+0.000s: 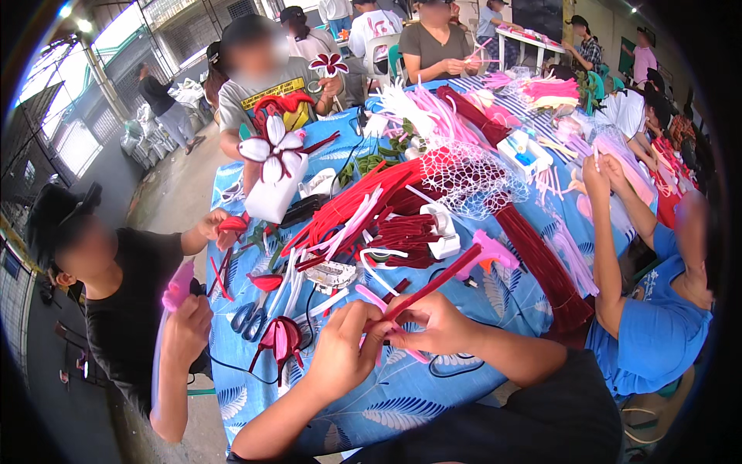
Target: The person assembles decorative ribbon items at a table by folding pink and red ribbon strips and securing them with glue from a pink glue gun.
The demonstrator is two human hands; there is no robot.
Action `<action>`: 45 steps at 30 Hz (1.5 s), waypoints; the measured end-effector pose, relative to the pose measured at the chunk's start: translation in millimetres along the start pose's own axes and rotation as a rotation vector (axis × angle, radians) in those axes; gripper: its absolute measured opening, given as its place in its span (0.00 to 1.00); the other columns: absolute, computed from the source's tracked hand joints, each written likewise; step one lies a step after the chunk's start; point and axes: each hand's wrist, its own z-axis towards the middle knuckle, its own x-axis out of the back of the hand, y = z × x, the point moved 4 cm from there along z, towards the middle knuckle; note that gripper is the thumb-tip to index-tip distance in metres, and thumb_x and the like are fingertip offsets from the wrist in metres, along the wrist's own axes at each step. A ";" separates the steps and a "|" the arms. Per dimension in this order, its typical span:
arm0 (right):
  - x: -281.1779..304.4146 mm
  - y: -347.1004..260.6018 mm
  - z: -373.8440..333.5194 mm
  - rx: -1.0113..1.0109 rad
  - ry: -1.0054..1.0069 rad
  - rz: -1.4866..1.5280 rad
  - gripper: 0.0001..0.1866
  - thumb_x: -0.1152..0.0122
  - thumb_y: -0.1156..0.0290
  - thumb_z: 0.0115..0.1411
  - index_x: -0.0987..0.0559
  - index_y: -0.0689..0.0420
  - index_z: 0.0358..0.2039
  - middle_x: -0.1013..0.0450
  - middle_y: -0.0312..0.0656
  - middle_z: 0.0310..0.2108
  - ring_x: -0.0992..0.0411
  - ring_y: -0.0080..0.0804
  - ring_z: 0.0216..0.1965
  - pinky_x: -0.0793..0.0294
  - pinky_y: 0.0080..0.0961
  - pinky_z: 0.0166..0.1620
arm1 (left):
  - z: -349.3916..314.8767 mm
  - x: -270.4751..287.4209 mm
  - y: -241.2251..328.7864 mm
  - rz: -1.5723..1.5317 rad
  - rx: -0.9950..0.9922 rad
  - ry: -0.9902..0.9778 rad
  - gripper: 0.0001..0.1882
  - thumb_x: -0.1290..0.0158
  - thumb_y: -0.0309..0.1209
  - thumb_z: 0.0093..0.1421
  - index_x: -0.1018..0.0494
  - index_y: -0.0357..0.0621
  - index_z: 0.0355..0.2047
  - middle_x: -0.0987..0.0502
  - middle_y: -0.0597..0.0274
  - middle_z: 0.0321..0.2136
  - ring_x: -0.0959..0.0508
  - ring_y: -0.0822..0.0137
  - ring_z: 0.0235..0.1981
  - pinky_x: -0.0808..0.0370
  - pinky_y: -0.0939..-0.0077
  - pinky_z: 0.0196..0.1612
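Note:
In front of me, my left hand [345,340] and my right hand [435,325] meet over the near part of the table, fingers closed. Between them they pinch a dark red pipe cleaner [437,281], which slants up to the right, and a pink pipe cleaner [415,354] bent around it. The fingertips partly hide where the two cross. Left of my left hand lies a red and pink pipe-cleaner flower [281,340], with blue-handled scissors [249,321] beside it. A pink glue gun [495,255] rests beyond my right hand.
The table's blue leaf-patterned cloth [402,412] carries red pipe-cleaner bundles [533,267], white netting [473,176] and a black cord [239,370]. At left a person holds another pink glue gun [178,286]; a person in blue [649,340] works at right. Across stands a white-and-maroon flower [274,147].

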 end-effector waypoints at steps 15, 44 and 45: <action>1.8 -1.6 2.6 -0.017 -0.029 -0.058 0.12 0.38 0.81 0.54 0.26 0.62 0.39 0.27 0.37 0.37 0.29 0.21 0.40 0.30 0.21 0.45 | 7.3 13.1 4.9 -0.174 0.128 -0.081 0.08 0.39 0.22 0.53 0.27 0.34 0.31 0.23 0.55 0.29 0.21 0.65 0.28 0.23 0.75 0.32; 2.5 1.7 -1.4 -0.091 -0.069 -0.059 0.11 0.39 0.74 0.58 0.24 0.63 0.40 0.26 0.35 0.34 0.30 0.17 0.39 0.29 0.20 0.41 | 7.6 12.4 3.7 -0.122 0.138 -0.064 0.07 0.40 0.22 0.53 0.27 0.34 0.29 0.24 0.56 0.26 0.24 0.67 0.25 0.28 0.75 0.29; 1.7 -2.6 -0.8 -0.086 -0.085 -0.022 0.10 0.39 0.74 0.58 0.24 0.63 0.40 0.26 0.35 0.35 0.30 0.17 0.40 0.29 0.20 0.42 | 7.0 12.6 1.3 -0.172 0.142 -0.078 0.06 0.40 0.22 0.53 0.27 0.34 0.30 0.24 0.57 0.26 0.24 0.68 0.25 0.28 0.76 0.29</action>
